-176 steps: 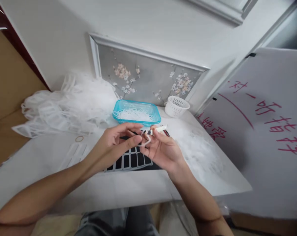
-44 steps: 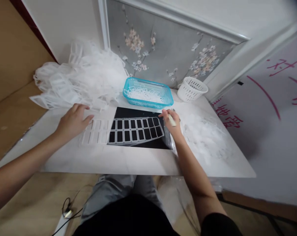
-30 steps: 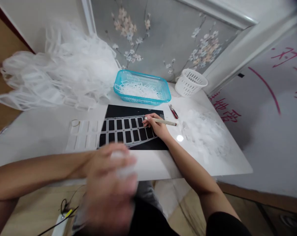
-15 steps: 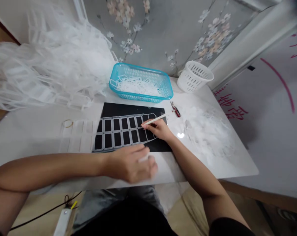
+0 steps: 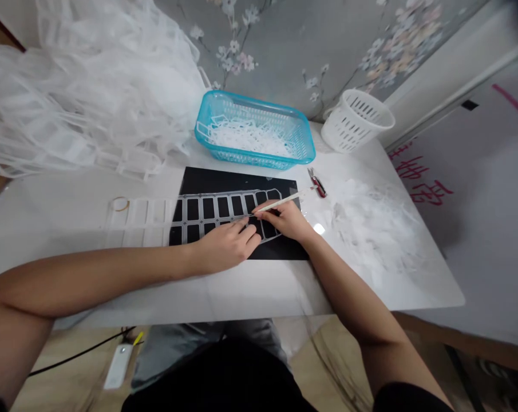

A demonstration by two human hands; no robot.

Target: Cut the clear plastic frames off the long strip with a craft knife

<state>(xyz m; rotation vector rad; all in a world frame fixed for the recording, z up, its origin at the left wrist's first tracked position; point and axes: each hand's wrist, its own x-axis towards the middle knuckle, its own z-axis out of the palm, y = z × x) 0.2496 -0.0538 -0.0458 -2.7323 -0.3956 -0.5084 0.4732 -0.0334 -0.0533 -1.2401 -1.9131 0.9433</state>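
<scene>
A translucent white plastic sheet [image 5: 223,207] with two rows of rectangular openings lies over a black mat [image 5: 237,178]. Its left part runs onto the pale tabletop. In my right hand [image 5: 287,218] is a slim white stick-shaped tool [image 5: 282,201], pinched near its lower end. The tip points down at the strip between the two rows; its exact kind I cannot make out. My left hand [image 5: 228,245] rests on the lower row, index finger stretched towards the tool's tip and the other fingers bent. It covers several of the openings.
Beyond the mat stands a blue basket [image 5: 259,160] of small white frames, beside a white perforated basket [image 5: 355,123]. Red-handled nippers [image 5: 317,186] lie near a heap of white scraps [image 5: 374,223]. White plastic sheets [image 5: 108,97] pile up at left. A yellowish ring [image 5: 121,204] lies at left.
My left hand has come from above the table's front edge up onto the sheet, close to my right hand. The right hand still holds the white tool. The view has shifted slightly.
</scene>
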